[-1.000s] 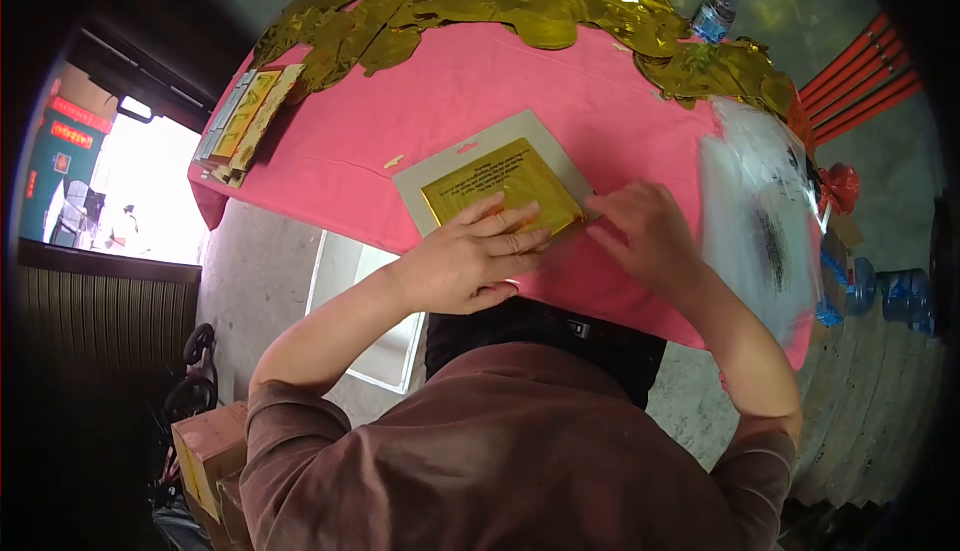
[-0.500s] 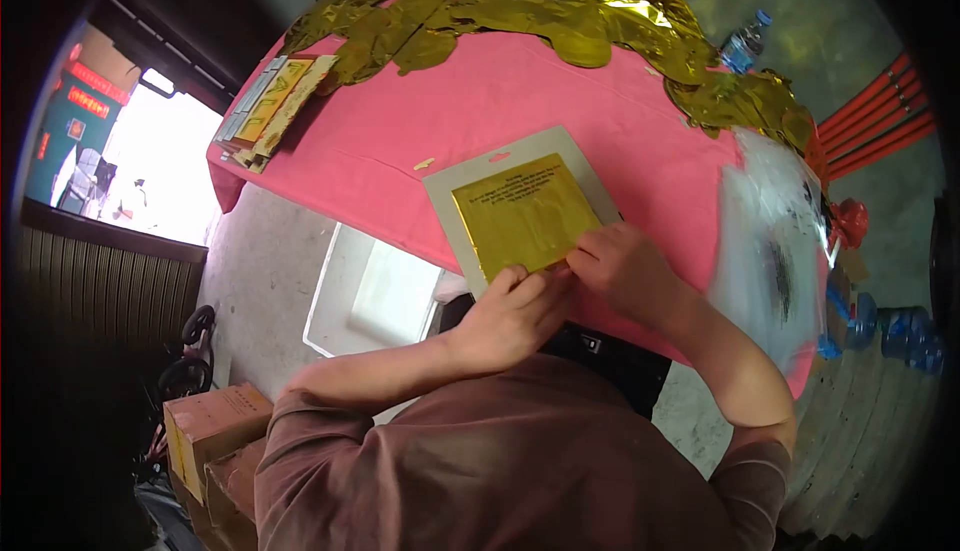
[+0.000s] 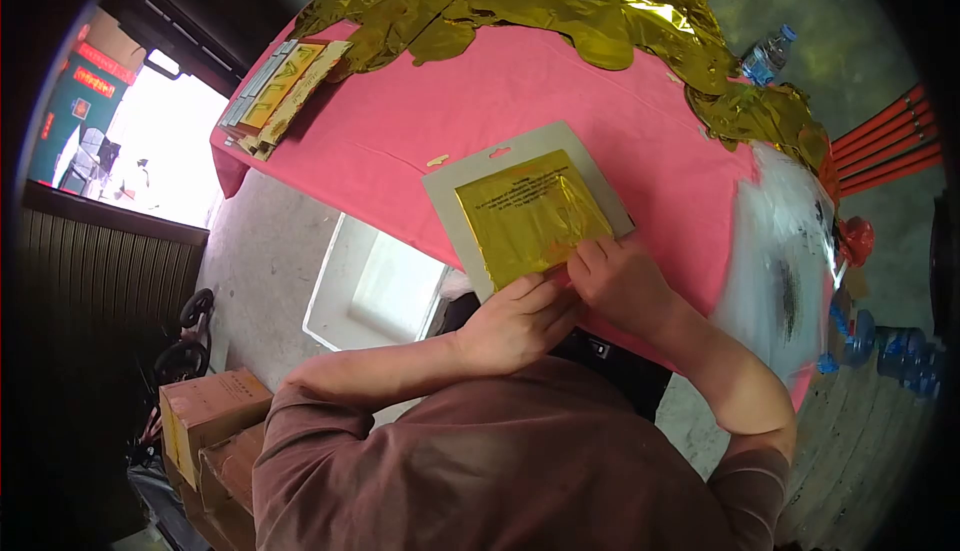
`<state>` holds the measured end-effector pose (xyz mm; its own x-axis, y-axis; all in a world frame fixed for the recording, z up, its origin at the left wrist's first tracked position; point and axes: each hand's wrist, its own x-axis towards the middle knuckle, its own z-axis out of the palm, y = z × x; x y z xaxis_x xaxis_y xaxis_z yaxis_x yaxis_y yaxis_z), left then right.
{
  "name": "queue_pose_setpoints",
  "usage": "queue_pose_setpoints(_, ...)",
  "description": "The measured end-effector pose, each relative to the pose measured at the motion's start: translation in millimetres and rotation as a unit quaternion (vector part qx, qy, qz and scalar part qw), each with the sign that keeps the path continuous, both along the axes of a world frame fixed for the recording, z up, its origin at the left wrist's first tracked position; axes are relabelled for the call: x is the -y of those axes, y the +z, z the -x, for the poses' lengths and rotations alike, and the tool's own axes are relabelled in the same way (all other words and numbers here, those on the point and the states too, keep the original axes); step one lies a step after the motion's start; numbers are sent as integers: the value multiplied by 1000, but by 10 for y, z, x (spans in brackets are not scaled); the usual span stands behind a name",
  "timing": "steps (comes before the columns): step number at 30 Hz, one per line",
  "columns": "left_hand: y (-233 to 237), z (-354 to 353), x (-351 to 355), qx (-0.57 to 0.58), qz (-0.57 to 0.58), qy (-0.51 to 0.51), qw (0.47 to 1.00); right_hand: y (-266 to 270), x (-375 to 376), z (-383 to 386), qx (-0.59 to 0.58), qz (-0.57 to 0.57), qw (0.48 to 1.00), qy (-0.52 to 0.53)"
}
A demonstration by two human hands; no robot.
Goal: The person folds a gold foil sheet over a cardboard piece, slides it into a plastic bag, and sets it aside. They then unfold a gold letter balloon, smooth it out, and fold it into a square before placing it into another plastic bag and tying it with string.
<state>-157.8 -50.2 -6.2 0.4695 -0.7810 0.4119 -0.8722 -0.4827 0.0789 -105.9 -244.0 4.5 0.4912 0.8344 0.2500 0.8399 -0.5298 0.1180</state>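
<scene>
At the near table edge lies a grey backing card (image 3: 447,192) with a hang hole at its top. On it rests a flat gold foil packet (image 3: 530,216) printed with dark text, tilted slightly to the left. My left hand (image 3: 515,326) has its fingers closed at the packet's lower edge. Beside it, my right hand (image 3: 620,281) pinches the packet's lower right corner. Both hands nearly meet there, and what lies under the fingertips is hidden.
Gold foil balloon sheets (image 3: 560,21) run along the far edge of the pink table (image 3: 400,126). A box of packets (image 3: 285,96) stands at left, clear plastic bags (image 3: 780,251) at right. A water bottle (image 3: 768,56) is at the back; a white bin (image 3: 375,286) sits below.
The view has shifted slightly. My right hand's fingers have lifted a little at the packet's corner, and the foil's surface looks more wrinkled. My left hand stays at the lower edge.
</scene>
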Motion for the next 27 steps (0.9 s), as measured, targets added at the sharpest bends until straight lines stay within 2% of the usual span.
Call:
queue_pose_setpoints(5, 10, 46, 26, -24, 31, -2, 999, 57, 59, 85, 25, -26, 999, -9)
queue_pose_setpoints(7, 62, 46, 39, -67, 27, 34, 997, 115, 153, 196, 38, -22, 998, -39)
queue_pose_setpoints(8, 134, 32, 55, -64, 33, 16, 997, 149, 228, 244, 49, -19, 997, -58)
queue_pose_setpoints(10, 317, -16, 95, -227, 58, 68, 970, 234, 433, 337, 26, -27, 995, -97)
queue_pose_setpoints(11, 328, -92, 96, -233, 40, 79, 968, 276, 544, 391, 0, -48, 992, -118)
queue_pose_setpoints(12, 321, -216, 135, -231, 44, 56, 970, 284, 684, 417, 6, -39, 989, -139)
queue_pose_setpoints(14, 270, -446, 231, -105, 52, 93, 989, 254, 1029, 430, -37, -87, 973, -212)
queue_pose_setpoints(16, 231, -555, 261, -95, 61, 86, 990, 472, 1341, 486, -44, 4, 936, -348)
queue_pose_setpoints(18, 159, -625, 275, -94, 69, 95, 989, 546, 1783, 601, -26, -15, 899, -437)
queue_pose_setpoints(19, 140, -637, 279, -94, 72, 89, 989, 587, 1959, 595, -24, -12, 897, -442)
queue_pose_setpoints(21, 118, -630, 293, -84, 79, 91, 989, 644, 2228, 523, -25, -78, 862, -501)
queue_pose_setpoints(25, 131, -626, 324, -92, 93, 112, 985, 445, 2471, 151, -48, -108, 855, -505)
queue_pose_setpoints(27, 122, -624, 337, -72, 94, 110, 987, 280, 2421, -93, -65, -116, 803, -581)
